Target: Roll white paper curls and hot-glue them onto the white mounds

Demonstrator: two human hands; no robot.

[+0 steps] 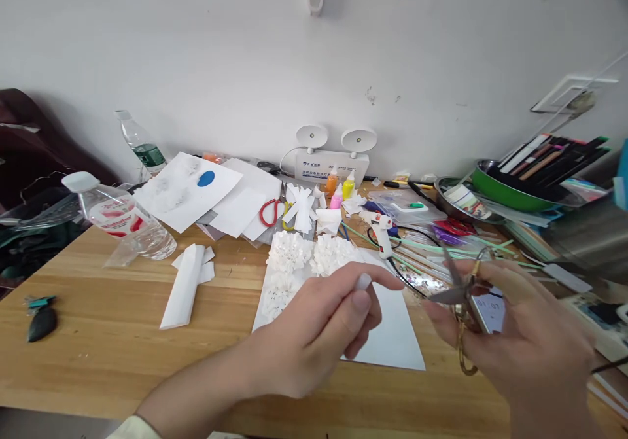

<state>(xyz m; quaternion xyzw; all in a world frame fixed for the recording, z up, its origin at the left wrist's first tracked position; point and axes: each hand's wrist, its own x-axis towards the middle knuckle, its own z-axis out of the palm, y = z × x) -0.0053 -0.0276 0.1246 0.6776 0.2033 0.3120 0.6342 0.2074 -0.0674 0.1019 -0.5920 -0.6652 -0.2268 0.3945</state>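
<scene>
My left hand (324, 328) is closed, with a small white piece, apparently paper (363, 282), pinched between thumb and forefinger. Gold-handled scissors (458, 288) are in my right hand (530, 334); their blades stand apart and point left toward my left hand, not touching it. Beneath my left hand lies a white sheet (397, 334), partly covered by the hand. Fluffy clusters of white paper bits (289, 252) sit on the sheet's left and upper part. A folded white paper strip (184, 288) rests on the table to the left.
A white glue gun (380, 229) stands behind the hands, its black cord running right. Red-handled pliers (272, 210), small paint bottles (336, 197) and a twin-head emergency light (333, 161) are farther back. Water bottles (122, 220) stand left; a green bowl (515, 190) holds markers.
</scene>
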